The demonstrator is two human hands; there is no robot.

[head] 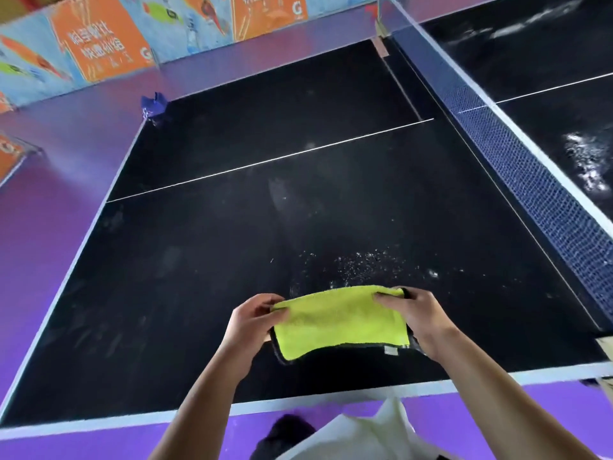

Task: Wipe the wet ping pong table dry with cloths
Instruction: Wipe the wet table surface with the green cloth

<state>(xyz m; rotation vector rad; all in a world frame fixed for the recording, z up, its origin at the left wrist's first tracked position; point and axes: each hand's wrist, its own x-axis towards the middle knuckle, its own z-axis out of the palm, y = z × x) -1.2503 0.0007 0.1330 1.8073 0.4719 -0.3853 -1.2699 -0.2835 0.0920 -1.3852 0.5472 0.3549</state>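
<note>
- I grip the yellow-green cloth (341, 322) at both ends: left hand (253, 322) pinching its left edge, right hand (419, 318) curled over its right edge.
- Its long axis runs left to right, above the near part of the ping pong table (205, 267).
- Water droplets (361, 262) lie just beyond my fingers, slightly right, so the right hand is nearer.
- Net (530, 180) at right; purple floor (46, 207) around.

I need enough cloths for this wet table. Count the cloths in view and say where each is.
2. A yellow-green cloth is held between the left hand and right hand; a blue cloth sits at the table's far left corner. Others may lie out of view.
</note>
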